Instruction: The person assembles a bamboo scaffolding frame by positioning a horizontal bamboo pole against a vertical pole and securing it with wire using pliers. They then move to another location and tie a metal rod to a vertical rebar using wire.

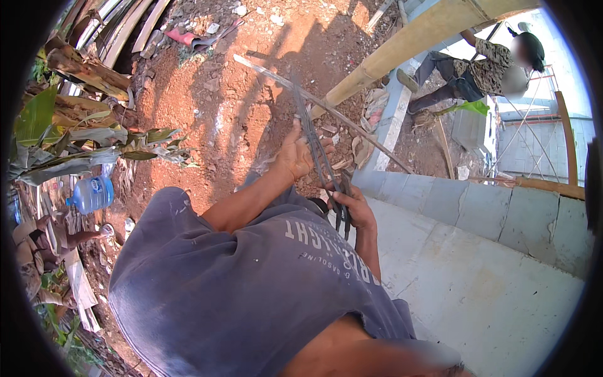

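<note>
The ground is bare red earth (226,107) strewn with rubble, beside a low wall of grey concrete blocks (477,207) and a pale slab (490,295). A thick bamboo pole (402,47) slants overhead. The left hand (295,154) closes its grip on a bundle of thin dark steel rods (317,147) higher up; the right hand (353,210) clasps their lower ends. The rods' far tips blur into shadow. Another person (483,66) crouches beyond, partly hidden.
</note>
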A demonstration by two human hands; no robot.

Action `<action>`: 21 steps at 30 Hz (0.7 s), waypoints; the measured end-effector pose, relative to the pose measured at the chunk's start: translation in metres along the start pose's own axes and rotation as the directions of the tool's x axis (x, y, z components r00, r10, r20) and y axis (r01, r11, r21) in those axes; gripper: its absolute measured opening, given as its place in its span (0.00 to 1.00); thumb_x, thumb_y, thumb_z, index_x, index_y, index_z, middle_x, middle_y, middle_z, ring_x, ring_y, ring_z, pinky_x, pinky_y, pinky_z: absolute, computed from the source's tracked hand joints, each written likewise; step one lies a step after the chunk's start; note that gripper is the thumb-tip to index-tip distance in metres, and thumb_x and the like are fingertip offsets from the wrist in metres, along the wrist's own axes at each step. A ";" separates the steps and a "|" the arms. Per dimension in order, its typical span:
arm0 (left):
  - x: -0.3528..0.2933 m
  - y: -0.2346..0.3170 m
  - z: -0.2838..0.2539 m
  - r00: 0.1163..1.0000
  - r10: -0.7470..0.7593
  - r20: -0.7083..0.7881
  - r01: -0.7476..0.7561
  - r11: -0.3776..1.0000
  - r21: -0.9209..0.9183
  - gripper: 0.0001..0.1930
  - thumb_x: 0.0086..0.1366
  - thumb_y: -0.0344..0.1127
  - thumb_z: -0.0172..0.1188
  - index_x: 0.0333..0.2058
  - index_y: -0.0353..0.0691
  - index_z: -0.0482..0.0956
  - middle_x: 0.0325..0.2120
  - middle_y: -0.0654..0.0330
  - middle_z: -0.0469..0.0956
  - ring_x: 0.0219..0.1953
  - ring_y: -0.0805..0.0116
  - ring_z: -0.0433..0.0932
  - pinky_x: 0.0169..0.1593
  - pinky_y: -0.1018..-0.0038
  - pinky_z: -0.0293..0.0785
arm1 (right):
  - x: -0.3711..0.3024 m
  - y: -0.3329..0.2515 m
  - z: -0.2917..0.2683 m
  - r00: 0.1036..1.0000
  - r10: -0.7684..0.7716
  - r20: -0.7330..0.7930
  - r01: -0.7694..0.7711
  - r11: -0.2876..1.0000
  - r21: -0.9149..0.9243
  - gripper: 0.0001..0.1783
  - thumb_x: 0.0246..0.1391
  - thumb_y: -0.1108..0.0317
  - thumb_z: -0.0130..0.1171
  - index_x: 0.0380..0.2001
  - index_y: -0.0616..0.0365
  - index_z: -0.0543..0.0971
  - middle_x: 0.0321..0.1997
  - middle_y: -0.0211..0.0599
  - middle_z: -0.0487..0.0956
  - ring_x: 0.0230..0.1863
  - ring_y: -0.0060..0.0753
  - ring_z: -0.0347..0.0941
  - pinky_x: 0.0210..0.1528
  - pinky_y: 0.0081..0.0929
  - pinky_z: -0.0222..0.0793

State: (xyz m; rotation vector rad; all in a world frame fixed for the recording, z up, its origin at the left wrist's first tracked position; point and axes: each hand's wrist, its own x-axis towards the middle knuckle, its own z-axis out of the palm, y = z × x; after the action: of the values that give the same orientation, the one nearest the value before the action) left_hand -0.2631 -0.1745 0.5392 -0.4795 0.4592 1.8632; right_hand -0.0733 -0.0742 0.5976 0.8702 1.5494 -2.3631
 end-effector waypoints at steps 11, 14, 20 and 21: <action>0.030 0.000 -0.038 0.880 0.271 -0.391 -0.237 0.962 0.133 0.11 0.70 0.40 0.49 0.37 0.37 0.71 0.24 0.58 0.73 0.28 0.59 0.77 0.34 0.59 0.78 | 0.024 0.011 0.005 0.961 -0.027 -0.277 -0.038 0.973 -0.226 0.17 0.59 0.60 0.57 0.41 0.65 0.78 0.38 0.36 0.80 0.29 0.24 0.74 0.28 0.20 0.69; 0.031 0.012 -0.045 0.812 0.298 -0.501 -0.291 0.952 0.095 0.11 0.71 0.40 0.47 0.37 0.37 0.70 0.25 0.57 0.74 0.28 0.59 0.76 0.33 0.58 0.79 | 0.028 0.007 -0.008 0.949 -0.105 -0.299 -0.016 0.926 -0.377 0.13 0.57 0.65 0.59 0.40 0.64 0.80 0.26 0.30 0.76 0.24 0.21 0.68 0.27 0.20 0.65; 0.020 0.027 -0.032 0.771 0.300 -0.562 -0.265 0.953 0.146 0.14 0.73 0.42 0.43 0.39 0.36 0.70 0.31 0.52 0.77 0.30 0.59 0.76 0.34 0.58 0.76 | 0.045 -0.008 -0.006 0.939 -0.157 -0.306 0.037 0.930 -0.365 0.12 0.53 0.67 0.61 0.37 0.65 0.78 0.25 0.32 0.77 0.25 0.23 0.70 0.28 0.23 0.65; 0.015 0.033 -0.032 0.799 0.262 -0.541 -0.221 0.965 0.140 0.15 0.73 0.43 0.42 0.40 0.36 0.70 0.33 0.51 0.78 0.31 0.59 0.76 0.35 0.58 0.75 | 0.045 -0.016 -0.002 0.923 -0.159 -0.349 0.038 0.943 -0.329 0.12 0.53 0.66 0.63 0.36 0.65 0.78 0.24 0.33 0.77 0.25 0.22 0.70 0.28 0.23 0.65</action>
State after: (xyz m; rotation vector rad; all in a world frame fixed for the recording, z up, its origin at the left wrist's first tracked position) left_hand -0.2959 -0.1899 0.5067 -0.9651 1.0173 1.9238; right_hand -0.1161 -0.0588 0.5844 1.2356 2.0923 -2.0006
